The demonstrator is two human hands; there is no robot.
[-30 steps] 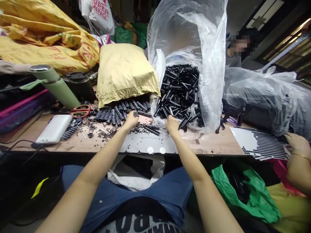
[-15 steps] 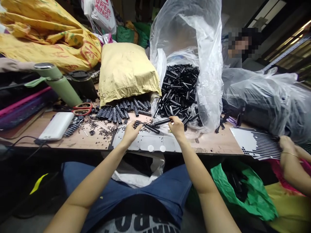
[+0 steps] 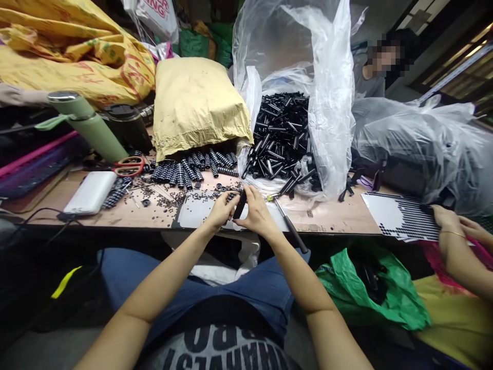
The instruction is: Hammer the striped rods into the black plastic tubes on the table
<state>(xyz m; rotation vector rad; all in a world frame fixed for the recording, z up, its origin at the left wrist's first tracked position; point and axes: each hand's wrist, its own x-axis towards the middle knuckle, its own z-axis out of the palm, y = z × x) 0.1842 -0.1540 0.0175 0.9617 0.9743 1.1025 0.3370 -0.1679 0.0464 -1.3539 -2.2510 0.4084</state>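
Observation:
In the head view my right hand is closed around a short black tube, held tilted upright over the grey plate. My left hand is beside it, almost touching. Its fingers are closed on a small dark ringed piece, mostly hidden by the fingertips. Right of my right hand lies a tool with a metal shaft and black handle, its handle end over the table edge. Beyond the hands, ringed black tubes spill from a yellow sack. Plain black tubes fill a clear plastic bag.
Small black rings are scattered over the table. On the left are a white power bank, red-handled scissors and a green bottle. At the right, a co-worker's hands touch a sheet with black rows.
My right hand has drawn the black tube leftward and turned it upright beside my left hand. The black-handled tool now shows to the right of the hands. My left hand has moved slightly right.

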